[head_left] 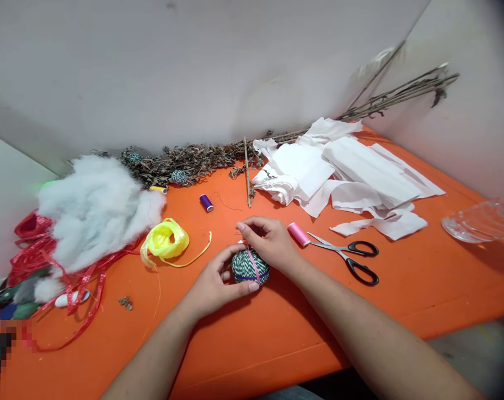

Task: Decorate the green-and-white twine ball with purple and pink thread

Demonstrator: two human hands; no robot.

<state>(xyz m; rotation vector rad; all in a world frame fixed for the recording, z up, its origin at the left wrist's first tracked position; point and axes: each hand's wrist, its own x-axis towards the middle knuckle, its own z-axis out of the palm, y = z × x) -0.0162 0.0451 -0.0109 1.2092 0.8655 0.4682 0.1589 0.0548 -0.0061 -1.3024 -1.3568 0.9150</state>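
A ball wound in green and white twine (pixel 250 266) sits on the orange table (pixel 243 355), with pink thread (pixel 252 265) and a purple band around it. My left hand (pixel 217 280) cups the ball's left side. My right hand (pixel 268 241) is above the ball, its fingertips pinching the pink thread. A pink thread spool (pixel 298 234) lies just right of that hand, and black-handled scissors (pixel 343 258) lie open beyond it.
White polyester stuffing (pixel 97 214) and red plastic ribbon (pixel 48 266) lie at the left, with a yellow ribbon bundle (pixel 165 241) nearer me. White cloth strips (pixel 339 172) lie at the back right, with dried leafy twigs (pixel 189 164) along the wall. A glass bowl (pixel 480 219) sits at the right.
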